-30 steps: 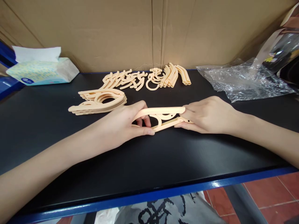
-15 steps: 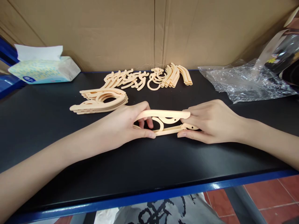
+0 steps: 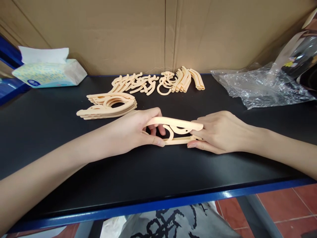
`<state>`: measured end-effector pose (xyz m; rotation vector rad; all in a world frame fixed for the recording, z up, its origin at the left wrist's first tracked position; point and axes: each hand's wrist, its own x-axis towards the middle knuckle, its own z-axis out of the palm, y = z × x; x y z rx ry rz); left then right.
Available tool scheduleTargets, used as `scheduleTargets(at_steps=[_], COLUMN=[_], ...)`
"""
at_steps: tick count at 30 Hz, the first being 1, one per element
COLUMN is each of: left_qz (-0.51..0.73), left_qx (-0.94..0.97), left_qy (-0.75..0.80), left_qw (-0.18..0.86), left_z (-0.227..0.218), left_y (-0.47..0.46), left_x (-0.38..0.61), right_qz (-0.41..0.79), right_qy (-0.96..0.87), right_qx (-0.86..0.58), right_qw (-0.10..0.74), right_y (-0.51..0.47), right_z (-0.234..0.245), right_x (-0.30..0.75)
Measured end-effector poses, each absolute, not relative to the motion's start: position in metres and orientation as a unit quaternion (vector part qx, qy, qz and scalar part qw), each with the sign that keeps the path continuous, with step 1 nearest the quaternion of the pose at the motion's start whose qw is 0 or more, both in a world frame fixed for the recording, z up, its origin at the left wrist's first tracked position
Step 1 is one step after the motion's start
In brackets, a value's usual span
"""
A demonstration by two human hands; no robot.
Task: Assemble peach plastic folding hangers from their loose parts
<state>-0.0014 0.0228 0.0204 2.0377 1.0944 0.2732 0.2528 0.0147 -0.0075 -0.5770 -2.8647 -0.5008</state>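
Left hand (image 3: 141,127): grasping the left end of the cream folding hanger (image 3: 177,122), thumb against the near arm (image 3: 178,141), some fingers curled behind; apparently the steadying grip, leaving the other end within reach

Right hand (image 3: 218,130): grasping the same hanger at its right end, thumb on the near side, other fingers at the tips of the arms; exact contact hidden, though a pinch here would give control over the spread between arms

Cream folding hanger: between the two hands, above the near half of the black tabletop (image 3: 173,178), running crosswise; probably held level so that both arms and the curved hook (image 3: 171,132) between them face the wearer

Stack of hangers (image 3: 106,113): beyond the left forearm, same shape, laid one on another, probably nested to save room

Hooked parts (image 3: 121,82) and arched bars (image 3: 183,81): along the back, hooked parts left of the bars; likely sorted by kind, within reach but away from the hands

Tissue pack (image 3: 49,73): back left corner, seemingly set aside

Clear plastic bag (image 3: 260,87): back right, crumpled, seemingly pushed away from the handling space
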Motion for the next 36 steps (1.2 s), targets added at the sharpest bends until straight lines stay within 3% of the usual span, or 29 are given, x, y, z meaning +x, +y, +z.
scheduleTargets(at_steps=[9,14,25,36], left_qz=[0.092,0.097,0.149,0.163], left_qx=[0.804,0.8,0.751,0.765], left_qy=[0.42,0.424,0.481,0.478], left_qw=[0.412,0.414,0.427,0.399], left_z=[0.024,0.021,0.014,0.014], left_y=[0.02,0.019,0.021,0.018], left_x=[0.001,-0.001,-0.001,0.005], right_qz=[-0.207,-0.209,-0.004,-0.144], right_qy=[-0.964,-0.959,-0.965,-0.943], right_qx=[-0.156,-0.166,-0.239,-0.268], right_qw=[0.065,0.096,0.107,0.132], right_y=[0.01,0.012,0.017,0.017], right_z=[-0.007,-0.009,0.001,-0.003], right_x=[0.251,0.251,0.257,0.256])
